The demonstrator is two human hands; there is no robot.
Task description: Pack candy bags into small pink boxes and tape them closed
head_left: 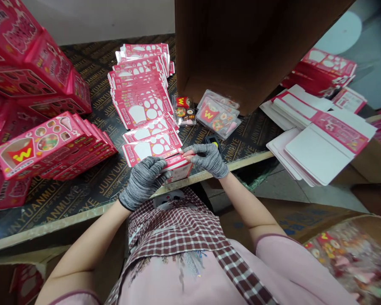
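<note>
A small pink box (179, 171) stands at the table's front edge between my gloved hands. My left hand (145, 178) is closed round the box's left side. On the right, my right hand (206, 158) pinches the box's upper edge with thumb and fingers near its flap. Just behind the box lies an overlapping row of flat pink cards with cut-out windows (142, 97). Behind my right hand, a dark tool with a yellow spot (213, 140) is partly hidden. Clear packs of small toys (218, 115) lie beyond it.
Filled pink boxes (44, 146) are stacked at the left. A big brown carton (228, 51) stands at the back. White and pink folded cards (324, 140) overhang the right side. A bag of toy packs (352, 258) is at the lower right, below the table edge (247, 161).
</note>
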